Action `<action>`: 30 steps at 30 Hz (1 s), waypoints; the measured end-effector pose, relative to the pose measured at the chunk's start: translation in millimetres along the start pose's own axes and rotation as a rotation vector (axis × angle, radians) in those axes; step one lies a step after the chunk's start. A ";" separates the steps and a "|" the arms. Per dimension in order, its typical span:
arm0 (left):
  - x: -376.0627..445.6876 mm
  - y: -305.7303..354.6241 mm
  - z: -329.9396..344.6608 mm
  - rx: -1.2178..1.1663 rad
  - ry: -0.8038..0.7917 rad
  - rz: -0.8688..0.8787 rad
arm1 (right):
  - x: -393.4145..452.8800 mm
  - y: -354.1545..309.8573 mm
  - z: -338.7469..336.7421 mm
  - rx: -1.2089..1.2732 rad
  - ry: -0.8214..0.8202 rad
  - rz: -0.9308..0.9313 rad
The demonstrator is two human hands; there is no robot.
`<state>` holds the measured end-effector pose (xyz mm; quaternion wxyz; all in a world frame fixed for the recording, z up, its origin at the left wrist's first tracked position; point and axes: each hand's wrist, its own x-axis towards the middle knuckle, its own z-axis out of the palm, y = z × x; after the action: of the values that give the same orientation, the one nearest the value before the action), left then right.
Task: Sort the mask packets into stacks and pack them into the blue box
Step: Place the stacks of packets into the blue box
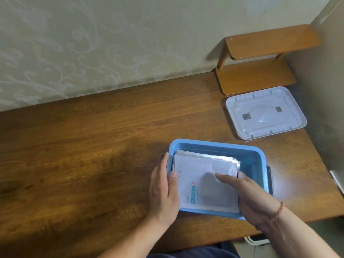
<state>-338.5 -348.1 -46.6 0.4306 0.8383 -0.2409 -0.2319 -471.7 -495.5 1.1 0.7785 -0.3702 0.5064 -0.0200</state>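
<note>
My left hand point(163, 185) lies flat against the blue box point(249, 161), thumb on the mask packets point(202, 183) stacked inside. My right hand point(249, 194) pinches the stack's right edge; I should press evenly and square the corners.

blue box point(216, 144): 1 | white lid point(265, 112): 1 | wooden shelf point(260, 60): 1 | stack of mask packets point(204, 183): 1

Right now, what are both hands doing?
Left hand: open, resting against the blue box.
Right hand: gripping the stack of mask packets.
</note>
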 end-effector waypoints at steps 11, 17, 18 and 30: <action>-1.4 -5.8 -17.3 -0.051 0.028 0.200 | -23.0 3.0 -6.2 0.004 0.072 -0.160; -11.1 -7.0 -23.6 -0.001 0.025 0.207 | -42.9 22.3 -0.3 -0.227 0.102 -0.252; -11.9 -6.4 -23.6 0.007 0.014 0.194 | -42.4 22.6 2.8 -0.251 0.075 -0.239; -4.8 2.6 -29.1 0.280 0.047 0.446 | -51.6 19.8 7.9 -0.828 0.317 -0.588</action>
<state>-325.4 -328.8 -28.4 0.3564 0.8211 -0.4393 -0.0761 -497.3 -455.8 31.0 0.4429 -0.7653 0.4580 -0.0917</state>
